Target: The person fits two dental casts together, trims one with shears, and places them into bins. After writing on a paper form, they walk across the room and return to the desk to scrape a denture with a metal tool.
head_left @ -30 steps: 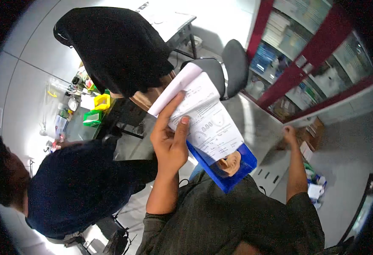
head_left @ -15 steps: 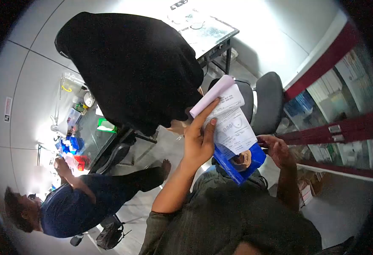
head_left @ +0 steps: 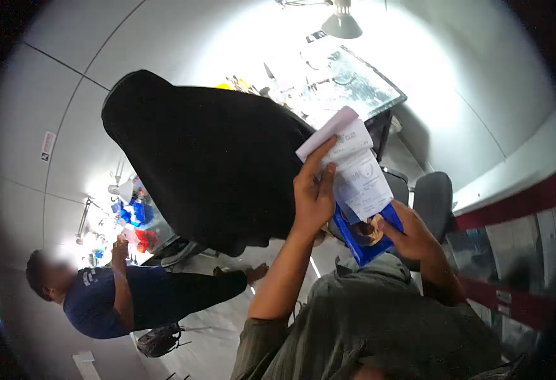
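My left hand (head_left: pixel 315 193) is closed on a pad of printed forms (head_left: pixel 366 183), its top sheet folded back in a curl. The sheets carry printed lines, handwriting and a drawn arch. Below the forms, partly covered by them, is a shiny blue tray (head_left: pixel 365 253). A tan, tooth-lined dental cast (head_left: pixel 374 229) lies in it. My right hand (head_left: pixel 410 235) grips the tray's right side, with its thumb over the edge by the cast.
A person in black (head_left: pixel 208 164) stands close in front. Another person in dark blue (head_left: pixel 110 297) is at the left, near a lit, cluttered bench (head_left: pixel 161 221). Behind are a worktable (head_left: pixel 366 82), a lamp (head_left: pixel 341 25) and a dark chair (head_left: pixel 433 199). Shelving (head_left: pixel 506 247) stands at right.
My right hand has moved from beside the blue tray's edge onto it, its thumb now at the cast. The view has shifted, bringing the lamp into sight. My left hand still holds the forms.
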Demonstrator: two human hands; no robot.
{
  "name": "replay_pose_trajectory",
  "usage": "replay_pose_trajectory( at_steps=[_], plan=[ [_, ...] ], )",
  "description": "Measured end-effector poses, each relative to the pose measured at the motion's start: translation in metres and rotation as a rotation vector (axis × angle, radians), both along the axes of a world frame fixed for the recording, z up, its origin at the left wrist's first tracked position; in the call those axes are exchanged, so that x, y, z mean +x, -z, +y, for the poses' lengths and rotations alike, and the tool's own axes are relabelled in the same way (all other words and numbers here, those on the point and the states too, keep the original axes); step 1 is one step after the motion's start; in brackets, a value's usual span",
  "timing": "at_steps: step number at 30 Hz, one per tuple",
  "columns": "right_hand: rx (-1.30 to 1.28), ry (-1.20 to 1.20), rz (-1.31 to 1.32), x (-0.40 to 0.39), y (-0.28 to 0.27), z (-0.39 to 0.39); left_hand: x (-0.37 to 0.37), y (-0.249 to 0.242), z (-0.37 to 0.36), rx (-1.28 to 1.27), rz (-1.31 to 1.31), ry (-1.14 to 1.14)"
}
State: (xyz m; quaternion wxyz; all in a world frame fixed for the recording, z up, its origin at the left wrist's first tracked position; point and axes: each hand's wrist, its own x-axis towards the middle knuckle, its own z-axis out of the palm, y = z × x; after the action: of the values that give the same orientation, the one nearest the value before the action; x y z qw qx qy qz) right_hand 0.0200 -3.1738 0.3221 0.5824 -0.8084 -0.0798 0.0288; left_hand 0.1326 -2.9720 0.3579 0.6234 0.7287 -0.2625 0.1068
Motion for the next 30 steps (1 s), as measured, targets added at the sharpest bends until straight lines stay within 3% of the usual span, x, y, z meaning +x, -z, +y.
replay_pose_trajectory(
  at_steps=[4,14,15,21,23,25,28,30],
  plan=[
    [0.072,-0.085,0.062,0.022,0.009,-0.021,0.01,0.015,-0.014,-0.075,0.158,-0.034],
    [0.037,-0.157,0.292,0.055,0.05,-0.047,0.014,0.084,-0.014,0.215,0.212,-0.092],
    [0.051,-0.163,0.315,0.057,0.055,-0.051,0.007,0.087,-0.01,0.265,0.45,-0.054],
    [-0.051,-0.201,0.264,0.07,0.079,-0.083,-0.042,0.129,0.011,0.347,0.652,0.169],
    [-0.062,-0.223,0.355,0.077,0.061,-0.083,-0.065,0.153,0.022,0.333,0.709,0.164],
    [-0.043,-0.227,0.377,0.082,0.074,-0.086,-0.083,0.17,0.035,0.211,0.776,0.207],
    [-0.003,-0.206,0.361,0.096,0.09,-0.095,-0.099,0.179,0.054,0.185,0.984,0.202],
    [0.048,-0.108,0.41,0.108,0.101,-0.106,-0.119,0.209,0.083,0.26,1.005,0.156]
  ],
)
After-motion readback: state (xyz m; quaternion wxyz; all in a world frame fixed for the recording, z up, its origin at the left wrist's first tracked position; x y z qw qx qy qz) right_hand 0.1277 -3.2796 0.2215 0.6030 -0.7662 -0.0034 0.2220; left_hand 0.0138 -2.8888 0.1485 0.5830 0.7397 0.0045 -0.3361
